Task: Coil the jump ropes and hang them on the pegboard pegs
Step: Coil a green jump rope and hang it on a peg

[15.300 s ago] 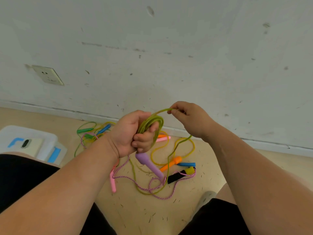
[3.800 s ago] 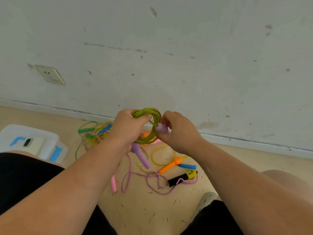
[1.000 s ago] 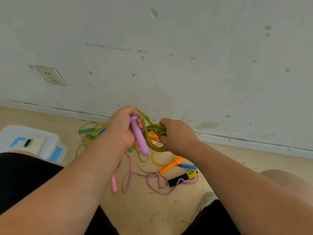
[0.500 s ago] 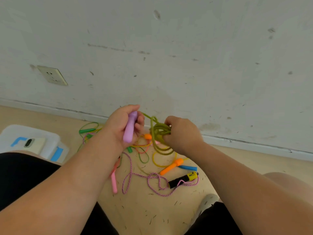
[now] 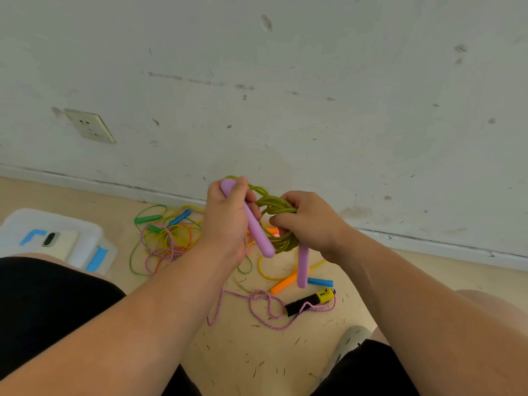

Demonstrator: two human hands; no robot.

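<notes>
Mostly the scene was smooth plastic against rough surfaces: a scuffed, speckled white wall (image 5: 314, 81) with a cream wall socket (image 5: 89, 126), a pale floor (image 5: 243, 352) flecked with small dark bits, and a translucent white storage box (image 5: 71, 224) with blue clips at the left, a phone (image 5: 58, 243) lying flat on its lid. On the floor lay a loose tangle of thin ropes (image 5: 168, 238) in yellow, green and orange, with a tapered green handle (image 5: 148, 219) and a blue handle (image 5: 179, 218) at its far edge. Nearer the person, a braided pink cord (image 5: 257, 302) looped across the floor to a black and yellow handle (image 5: 310, 301), with an orange handle (image 5: 283, 285) and a second blue handle (image 5: 320, 282) just beyond it. The left hand (image 5: 228, 221) had its fingers wrapped round the upper end of a rounded purple handle (image 5: 257, 232), which slanted down toward the right. The right hand (image 5: 311, 221) gripped the green rope coil (image 5: 274, 204), fingers curled through its loops. That coil was a glossy olive-green cord bunched into several uneven loops, held in the air between the two hands above the floor and in front of the wall's base. Its other purple handle (image 5: 303, 267) hung straight down below the right hand.
</notes>
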